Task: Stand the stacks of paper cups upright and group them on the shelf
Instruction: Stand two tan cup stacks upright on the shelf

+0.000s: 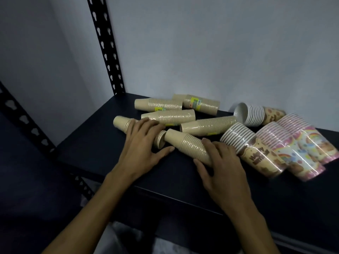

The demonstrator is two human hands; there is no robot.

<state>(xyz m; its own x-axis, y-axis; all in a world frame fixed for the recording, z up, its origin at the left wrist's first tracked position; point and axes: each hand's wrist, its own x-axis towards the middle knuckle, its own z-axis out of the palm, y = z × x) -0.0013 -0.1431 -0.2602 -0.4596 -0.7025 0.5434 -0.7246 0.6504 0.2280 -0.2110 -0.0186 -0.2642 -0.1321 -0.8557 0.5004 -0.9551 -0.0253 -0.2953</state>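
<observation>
Several wrapped stacks of paper cups lie on their sides on the dark shelf [95,143]. My left hand [141,143] rests over a tan stack [122,122], fingers spread across it. My right hand [220,162] grips the wide end of another tan stack [185,143] that points up and left. More tan stacks [168,116] lie behind, near the wall. To the right lie a brown bear-print stack [256,154], a white-rimmed stack [251,114] and a pink rainbow-print stack [300,142]. None stands upright.
A black perforated shelf post [105,46] rises at the back left corner, and another slanted post [23,120] runs along the left. The grey wall [220,52] closes the back. The shelf's front edge [183,197] lies under my wrists.
</observation>
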